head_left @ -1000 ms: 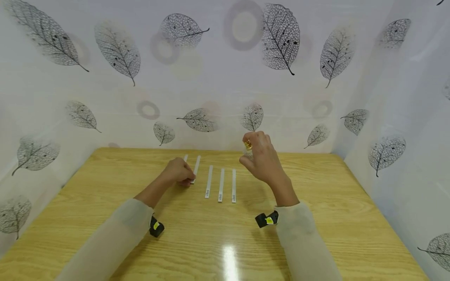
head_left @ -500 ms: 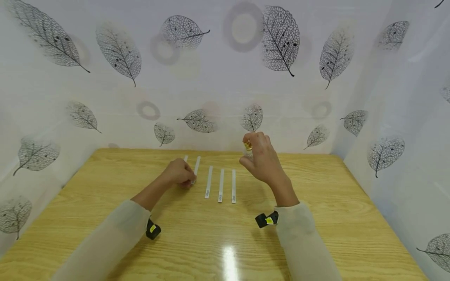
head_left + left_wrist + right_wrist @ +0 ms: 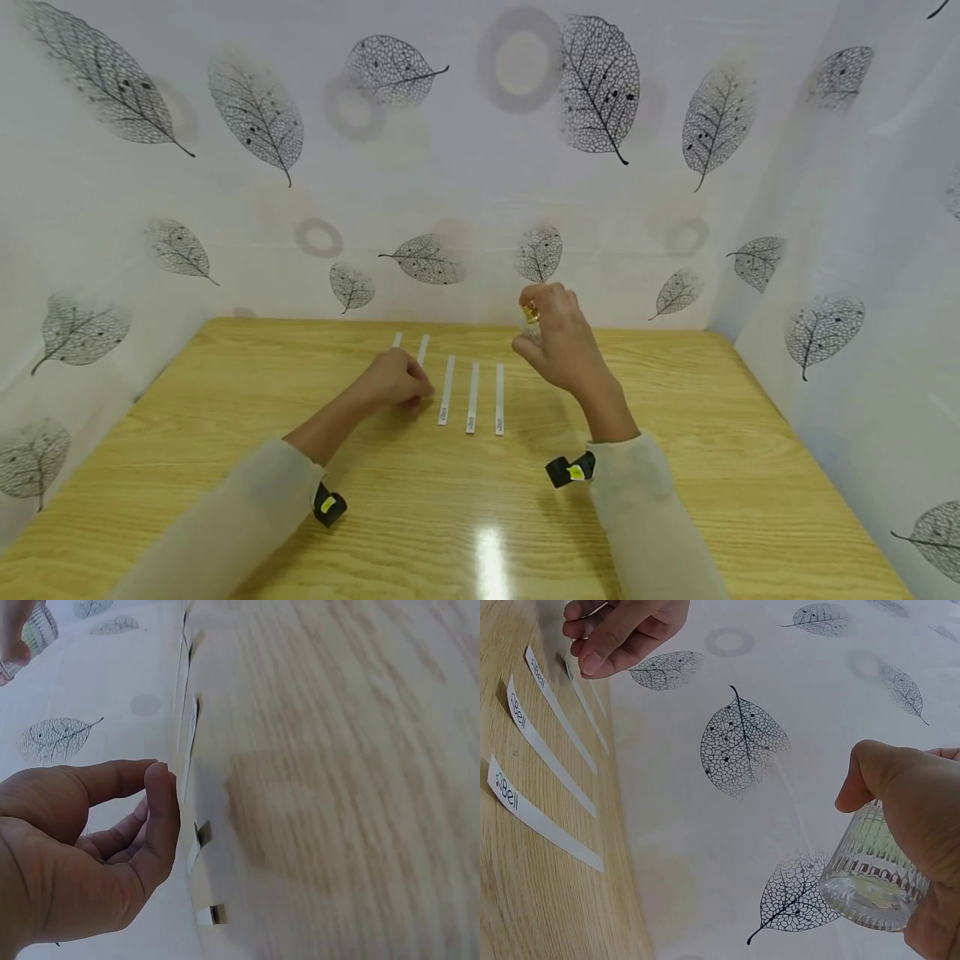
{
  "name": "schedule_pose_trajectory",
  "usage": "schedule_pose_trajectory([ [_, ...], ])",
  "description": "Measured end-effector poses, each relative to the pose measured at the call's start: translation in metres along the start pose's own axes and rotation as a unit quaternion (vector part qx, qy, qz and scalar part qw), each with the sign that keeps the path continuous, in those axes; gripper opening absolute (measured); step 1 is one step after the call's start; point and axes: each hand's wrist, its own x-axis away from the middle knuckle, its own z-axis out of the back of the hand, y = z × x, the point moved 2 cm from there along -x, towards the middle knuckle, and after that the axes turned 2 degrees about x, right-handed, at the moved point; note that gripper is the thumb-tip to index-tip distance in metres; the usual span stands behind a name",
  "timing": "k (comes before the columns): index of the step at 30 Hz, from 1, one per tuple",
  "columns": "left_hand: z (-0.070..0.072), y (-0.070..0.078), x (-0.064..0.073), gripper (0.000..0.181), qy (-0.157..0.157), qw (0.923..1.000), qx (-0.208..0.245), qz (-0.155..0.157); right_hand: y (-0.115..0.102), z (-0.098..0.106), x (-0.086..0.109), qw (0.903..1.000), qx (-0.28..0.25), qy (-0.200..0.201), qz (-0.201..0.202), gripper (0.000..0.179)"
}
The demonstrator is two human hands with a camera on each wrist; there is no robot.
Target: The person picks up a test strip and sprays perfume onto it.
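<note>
My right hand (image 3: 562,342) grips a perfume bottle (image 3: 877,862) of ribbed clear glass, raised above the table. Its gold neck (image 3: 531,312) shows under my bent index finger, and pale yellow-green liquid is inside. My left hand (image 3: 393,379) is low over the table, thumb and index fingertips together, nothing between them in the left wrist view. Several white paper test strips lie in a row, printed "Bell" at their near, upturned ends. The left hand partly covers the second strip from the left (image 3: 423,350) in the head view, beside the middle strip (image 3: 447,392).
Light wood-grain table (image 3: 420,517) spans the view, with a bright glare spot near its front. A white curtain (image 3: 465,183) with leaf prints hangs behind it and along both sides. Each wrist wears a small black camera (image 3: 328,506).
My left hand has come off the second strip from the left and moved a little right and nearer to me. The right hand with the perfume bottle stays almost still.
</note>
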Motion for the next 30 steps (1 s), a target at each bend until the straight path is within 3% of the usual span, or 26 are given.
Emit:
schedule_pose_trajectory([
  [7,-0.011,0.000,0.004,0.007,0.013,0.9998,-0.013,-0.004,0.000,0.000,0.000,1.0000,-0.002,0.001,0.003,0.043],
  [12,-0.020,0.001,0.009,0.011,0.003,0.9996,-0.028,-0.006,0.000,0.000,0.000,1.0000,-0.002,0.000,0.004,0.045],
  [23,-0.031,0.002,0.017,0.022,0.004,0.9999,-0.009,-0.007,0.001,0.001,0.000,1.0000,0.000,0.002,0.004,0.048],
  [30,-0.034,0.003,0.016,0.021,0.018,0.9997,-0.001,0.016,0.002,0.001,0.000,1.0000,0.000,0.003,0.005,0.049],
])
